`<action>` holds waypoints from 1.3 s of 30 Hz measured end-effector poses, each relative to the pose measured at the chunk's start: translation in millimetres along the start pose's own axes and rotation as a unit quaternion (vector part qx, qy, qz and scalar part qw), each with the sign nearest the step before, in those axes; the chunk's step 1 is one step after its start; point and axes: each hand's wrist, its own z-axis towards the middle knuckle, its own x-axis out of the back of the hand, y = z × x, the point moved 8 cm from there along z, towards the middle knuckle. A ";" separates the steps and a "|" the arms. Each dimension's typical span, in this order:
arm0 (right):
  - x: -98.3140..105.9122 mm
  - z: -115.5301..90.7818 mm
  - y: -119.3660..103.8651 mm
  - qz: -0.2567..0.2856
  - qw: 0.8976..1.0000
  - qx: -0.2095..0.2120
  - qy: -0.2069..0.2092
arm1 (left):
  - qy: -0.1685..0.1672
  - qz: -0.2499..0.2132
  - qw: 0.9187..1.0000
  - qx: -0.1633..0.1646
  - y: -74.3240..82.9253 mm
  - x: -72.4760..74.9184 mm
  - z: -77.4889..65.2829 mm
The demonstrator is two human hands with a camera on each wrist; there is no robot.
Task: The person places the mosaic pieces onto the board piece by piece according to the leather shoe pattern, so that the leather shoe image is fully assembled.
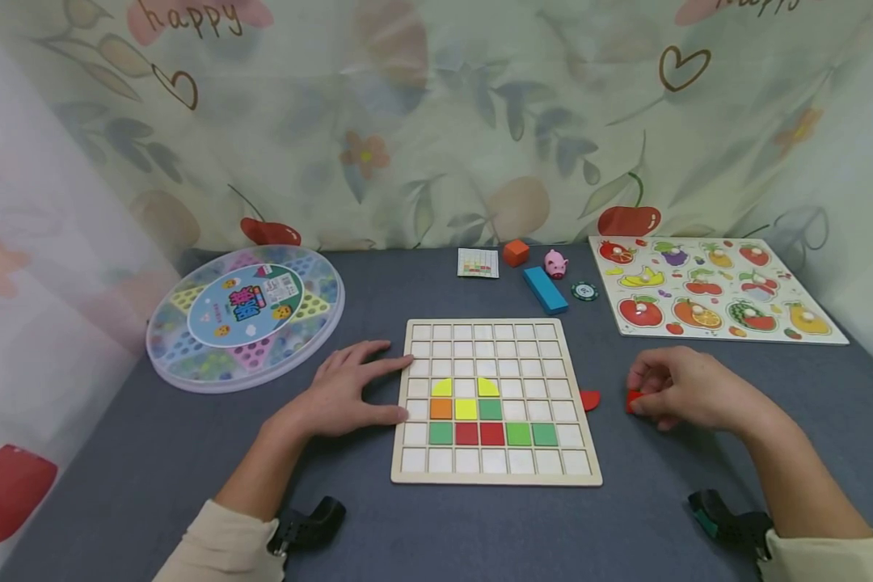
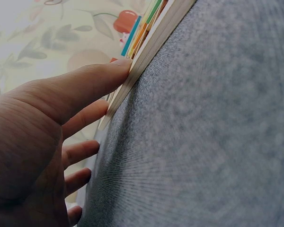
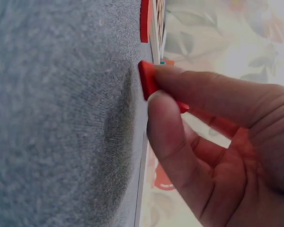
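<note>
A wooden grid board [image 1: 496,473] lies flat on the table, with yellow, orange, green and red tiles in several of its squares. My left hand [image 1: 342,390] rests at the board's left edge, thumb and index fingertips against it, the other fingers spread; the left wrist view shows the thumb [image 2: 102,78] along the rim. To the right of the board, my right hand [image 1: 687,388] pinches a small red piece [image 3: 146,81] between thumb and index finger, low over the table. Another red piece [image 1: 590,400], curved on one side, lies at the board's right edge.
Behind the board are a pattern card [image 1: 478,263], an orange block [image 1: 516,253], a blue block [image 1: 546,291], a pink pig [image 1: 555,264] and a dark round chip [image 1: 584,292]. A round game box [image 1: 320,347] stands left, a fruit puzzle board [image 1: 727,333] back right.
</note>
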 end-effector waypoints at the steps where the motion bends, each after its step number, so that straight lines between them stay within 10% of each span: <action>1: -0.4 0.5 -0.7 0.009 1.000 0.002 -0.002 | 0.000 0.000 1.000 0.001 -0.2 -0.1 -0.3; 13: -6.2 6.8 -20.2 0.081 0.996 0.038 -0.026 | 0.000 0.000 1.000 -0.002 -0.6 -0.8 -0.6; 39: -51.6 43.9 -113.2 0.025 0.987 0.118 -0.102 | -0.001 0.002 1.000 0.005 -0.9 -0.1 0.1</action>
